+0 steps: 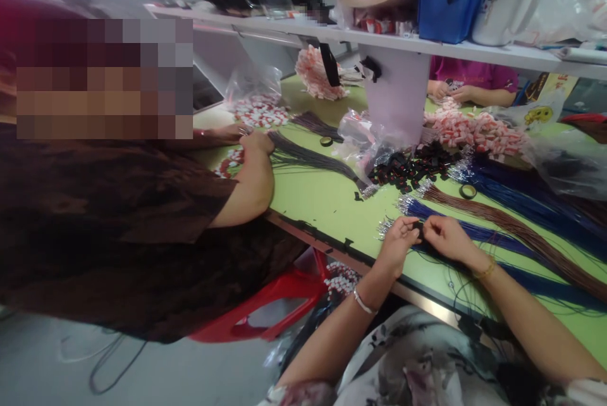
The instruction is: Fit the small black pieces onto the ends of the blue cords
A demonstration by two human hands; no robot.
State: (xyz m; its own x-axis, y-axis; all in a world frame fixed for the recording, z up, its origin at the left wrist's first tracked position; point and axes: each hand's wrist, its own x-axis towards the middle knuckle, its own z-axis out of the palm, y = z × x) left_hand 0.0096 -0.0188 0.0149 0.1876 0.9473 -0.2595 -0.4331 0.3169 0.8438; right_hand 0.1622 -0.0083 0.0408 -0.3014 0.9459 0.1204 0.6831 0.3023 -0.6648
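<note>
Near the table's front edge, my left hand [401, 243] and my right hand [444, 238] are close together with fingers closed on a small black piece [418, 233] between them. Its details are too small to tell. Under and beyond my hands lie bundles of wires with silvery tips: a blue bundle [455, 221] and a brown bundle [502, 219]. Thin dark wires [462, 286] curve over the table right of my left wrist. A pile of small black pieces [410, 167] is heaped beyond my hands.
At the left, a co-worker [118, 222] handles a dark wire bundle [317, 159]. Another person [478, 80] works across the table [313, 200]. Red-and-white pieces [478, 131], black tape rolls [468, 191] and plastic bags lie about. A shelf [294, 28] holds a blue bin [448, 14]. A red stool [284, 295] stands below.
</note>
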